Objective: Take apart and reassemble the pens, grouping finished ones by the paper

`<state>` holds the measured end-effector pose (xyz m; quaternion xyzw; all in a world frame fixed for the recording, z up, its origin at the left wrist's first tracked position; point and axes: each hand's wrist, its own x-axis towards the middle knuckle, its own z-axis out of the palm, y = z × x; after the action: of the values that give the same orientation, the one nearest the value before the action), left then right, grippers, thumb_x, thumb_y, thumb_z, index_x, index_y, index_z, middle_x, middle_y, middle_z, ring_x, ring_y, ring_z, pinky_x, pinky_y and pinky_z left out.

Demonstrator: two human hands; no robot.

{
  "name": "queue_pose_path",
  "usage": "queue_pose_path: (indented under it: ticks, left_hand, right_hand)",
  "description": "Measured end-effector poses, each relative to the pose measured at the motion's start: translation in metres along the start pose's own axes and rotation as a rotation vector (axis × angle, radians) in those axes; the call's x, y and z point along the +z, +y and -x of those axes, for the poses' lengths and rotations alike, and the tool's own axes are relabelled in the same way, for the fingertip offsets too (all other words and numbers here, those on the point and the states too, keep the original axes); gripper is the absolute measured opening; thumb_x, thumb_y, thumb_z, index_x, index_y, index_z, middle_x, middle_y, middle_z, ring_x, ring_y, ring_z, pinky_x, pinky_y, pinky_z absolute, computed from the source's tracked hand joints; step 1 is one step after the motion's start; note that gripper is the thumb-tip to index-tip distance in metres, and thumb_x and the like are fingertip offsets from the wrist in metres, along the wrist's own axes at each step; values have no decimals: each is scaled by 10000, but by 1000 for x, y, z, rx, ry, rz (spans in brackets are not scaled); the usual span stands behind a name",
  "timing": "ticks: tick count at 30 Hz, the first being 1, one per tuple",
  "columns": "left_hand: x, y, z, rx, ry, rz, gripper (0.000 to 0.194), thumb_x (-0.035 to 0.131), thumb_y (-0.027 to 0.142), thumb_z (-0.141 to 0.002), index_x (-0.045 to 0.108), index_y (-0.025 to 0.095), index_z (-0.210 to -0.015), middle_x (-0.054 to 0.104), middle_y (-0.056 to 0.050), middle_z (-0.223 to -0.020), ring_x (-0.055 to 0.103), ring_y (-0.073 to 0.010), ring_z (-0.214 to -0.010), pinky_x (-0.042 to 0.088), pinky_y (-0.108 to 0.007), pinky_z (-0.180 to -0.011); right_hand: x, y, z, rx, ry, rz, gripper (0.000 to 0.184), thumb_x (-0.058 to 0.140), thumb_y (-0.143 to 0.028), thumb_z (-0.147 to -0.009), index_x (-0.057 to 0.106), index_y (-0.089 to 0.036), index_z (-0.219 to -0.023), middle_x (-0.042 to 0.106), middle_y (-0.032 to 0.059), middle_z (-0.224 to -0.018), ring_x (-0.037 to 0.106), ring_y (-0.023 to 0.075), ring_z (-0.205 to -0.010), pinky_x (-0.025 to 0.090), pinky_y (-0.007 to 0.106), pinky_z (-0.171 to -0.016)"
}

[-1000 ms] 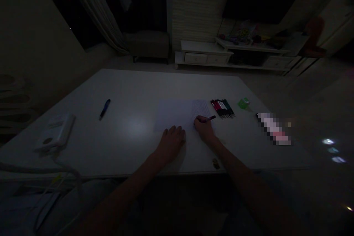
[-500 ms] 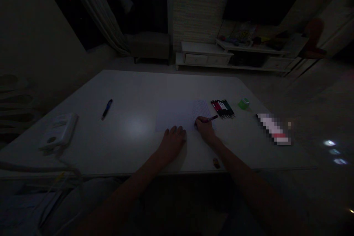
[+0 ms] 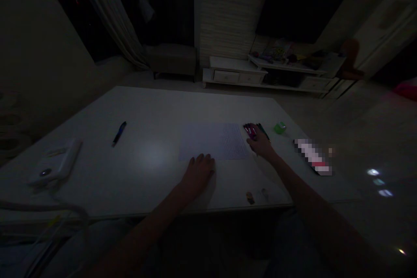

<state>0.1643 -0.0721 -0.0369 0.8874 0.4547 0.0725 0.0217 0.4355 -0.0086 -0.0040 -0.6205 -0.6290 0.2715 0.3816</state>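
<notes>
A sheet of white paper (image 3: 202,141) lies on the white table (image 3: 153,108), with lines of handwriting on its right part. My left hand (image 3: 199,171) rests flat, fingers apart, its fingertips by the paper's lower edge. To the right of the sheet, my right hand (image 3: 261,143) is over a row of pens (image 3: 246,129), fingers curled and thumb toward the paper. A reddish-purple pen (image 3: 252,131) shows at its fingers; the grip is dim and partly hidden. Green pens (image 3: 262,130) stick out past the hand.
A small green container (image 3: 279,127) and a pixelated phone-like object (image 3: 311,156) lie at the right. A blue pen (image 3: 119,134) and a white box-shaped device with a cable (image 3: 58,163) are at the left. Near the front edge sits a small brownish object (image 3: 250,197).
My right hand has left the handwriting on the paper and moved right, onto the row of pens. My left hand stays by the paper's lower edge. The view has shifted slightly.
</notes>
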Motion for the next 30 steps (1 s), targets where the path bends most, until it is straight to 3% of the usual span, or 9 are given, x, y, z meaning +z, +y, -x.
queue_pose_path:
  ticks: [4, 7, 10, 13, 23, 30]
  left_hand:
    - [4, -4, -1, -12, -9, 9, 360, 408, 229, -872, 441, 213, -1230, 427, -93, -1324, 367, -277, -1211, 321, -472, -962]
    - [2, -6, -2, -20, -4, -1, 364, 400, 217, -874, 441, 214, -1236, 422, -85, -1334, 363, -273, -1217, 321, -471, -968]
    - [-2, -6, -4, -22, -13, -13, 363, 408, 221, -871, 452, 202, -1231, 435, -87, -1327, 375, -281, -1209, 336, -471, -960]
    - [-4, -6, -6, -31, -19, -19, 360, 411, 221, -871, 459, 197, -1227, 438, -89, -1327, 379, -288, -1210, 339, -472, -961]
    - [0, -9, -5, -14, -12, 13, 373, 418, 220, -869, 443, 213, -1242, 425, -92, -1336, 366, -276, -1228, 327, -474, -975]
    - [1, -13, -3, -7, 7, 38, 376, 421, 220, -864, 439, 216, -1239, 425, -89, -1336, 363, -268, -1233, 325, -471, -976]
  right_hand:
    - [-30, 33, -14, -23, 152, 277, 610, 539, -267, -724, 390, -145, -1303, 619, 58, -754, 566, 162, -584, 439, 278, -577]
    - [-52, 65, -22, 88, 232, 471, 605, 535, -348, -758, 405, -113, -1300, 638, 95, -749, 593, 214, -678, 438, 321, -647]
    - [-64, 91, -26, 140, 279, 526, 474, 497, -346, -782, 539, -91, -1179, 651, 146, -818, 603, 238, -750, 432, 332, -692]
    - [-64, 106, -27, 145, 273, 504, 415, 462, -307, -791, 587, -90, -1122, 659, 154, -901, 608, 221, -796, 433, 301, -723]
    - [-62, 120, -28, 108, 243, 428, 405, 392, -210, -769, 632, -80, -1068, 646, 164, -1035, 587, 214, -906, 421, 293, -779]
    - [-57, 111, -26, 103, 217, 426, 428, 403, -168, -708, 655, -93, -1047, 670, 142, -982, 600, 230, -894, 435, 305, -766]
